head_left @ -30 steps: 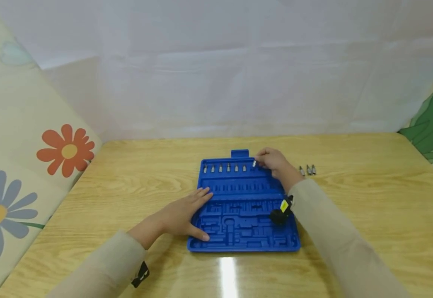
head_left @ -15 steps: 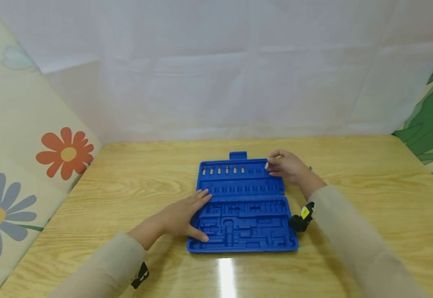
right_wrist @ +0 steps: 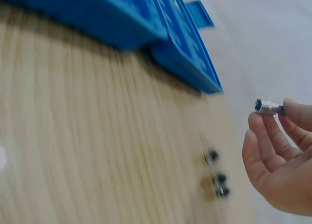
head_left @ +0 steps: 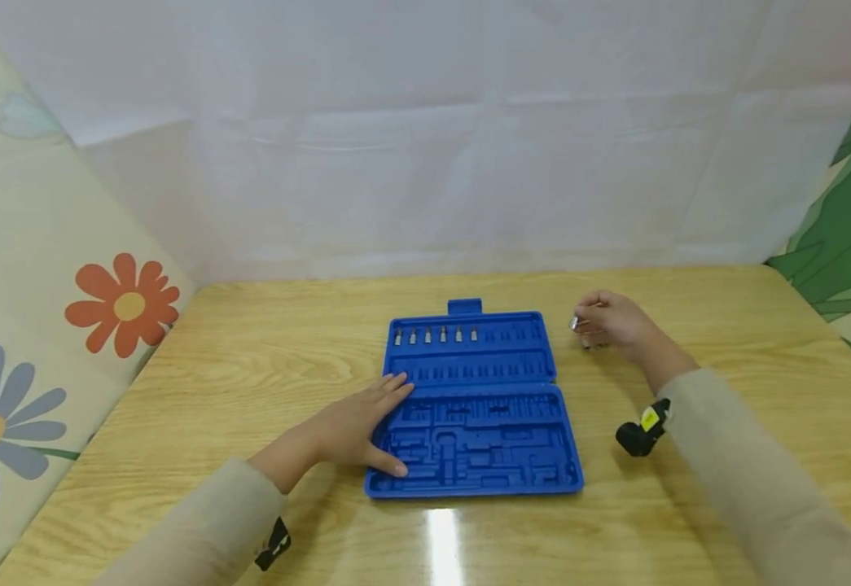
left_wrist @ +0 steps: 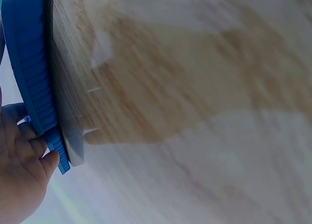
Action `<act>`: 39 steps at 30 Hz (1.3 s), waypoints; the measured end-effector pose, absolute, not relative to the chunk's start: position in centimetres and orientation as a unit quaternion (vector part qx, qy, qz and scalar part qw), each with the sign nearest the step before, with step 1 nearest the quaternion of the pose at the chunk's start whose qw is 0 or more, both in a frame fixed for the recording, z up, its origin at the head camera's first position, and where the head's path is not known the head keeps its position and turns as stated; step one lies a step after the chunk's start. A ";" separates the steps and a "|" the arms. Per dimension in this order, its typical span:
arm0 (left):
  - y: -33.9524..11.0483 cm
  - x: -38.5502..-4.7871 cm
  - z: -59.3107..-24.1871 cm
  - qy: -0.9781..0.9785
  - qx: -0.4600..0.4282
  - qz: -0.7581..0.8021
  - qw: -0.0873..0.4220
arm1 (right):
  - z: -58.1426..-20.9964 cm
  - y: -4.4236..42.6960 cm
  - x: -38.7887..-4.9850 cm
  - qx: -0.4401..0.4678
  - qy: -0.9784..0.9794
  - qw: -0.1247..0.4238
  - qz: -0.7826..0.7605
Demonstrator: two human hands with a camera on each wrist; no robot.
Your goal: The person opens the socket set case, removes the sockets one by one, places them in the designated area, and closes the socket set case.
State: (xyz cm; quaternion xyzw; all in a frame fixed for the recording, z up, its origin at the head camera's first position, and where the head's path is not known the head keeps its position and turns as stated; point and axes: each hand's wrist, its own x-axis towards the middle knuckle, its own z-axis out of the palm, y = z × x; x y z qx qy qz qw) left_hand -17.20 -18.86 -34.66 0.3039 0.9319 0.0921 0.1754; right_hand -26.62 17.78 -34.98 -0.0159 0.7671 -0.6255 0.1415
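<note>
A blue plastic tool case (head_left: pixel 469 495) lies unfolded on the table, its moulded slots facing up. My left hand (head_left: pixel 355 427) rests on its left edge, fingers spread and thumb over the near half; the left wrist view shows this hand (left_wrist: pixel 24 160) against the case's side (left_wrist: pixel 31 63). Right of the case, my right hand (head_left: pixel 616 321) pinches a silver bit socket (right_wrist: pixel 268 107) with a dark tip between thumb and fingers, above the table. Several similar bit sockets (head_left: pixel 443 334) stand in the left part of the top row. The slots to their right are bare.
Three more bit sockets (right_wrist: pixel 211 157) lie on the wooden table (head_left: pixel 286 342) below my right hand, mostly covered by it in the head view. A white sheet (head_left: pixel 425 163) hangs behind the table. The case's latch tab (head_left: pixel 465 307) sticks out at the back.
My right hand has moved right, from the top row of slots to beyond the case's right edge, with the bit socket in its fingers. My left hand stays on the case.
</note>
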 end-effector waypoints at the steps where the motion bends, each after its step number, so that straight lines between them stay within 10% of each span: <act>1: -18.9 -17.2 -34.6 0.932 0.304 0.091 0.175 | -34.9 18.2 -26.6 -0.015 0.773 0.135 -0.620; 14: -19.0 -17.5 -34.6 0.933 0.312 0.082 0.160 | -35.2 22.2 -27.6 0.057 0.825 0.057 -0.559; 39: -18.9 -17.3 -35.1 0.930 0.314 0.092 0.167 | -37.1 21.6 -28.0 0.019 0.919 0.114 -0.376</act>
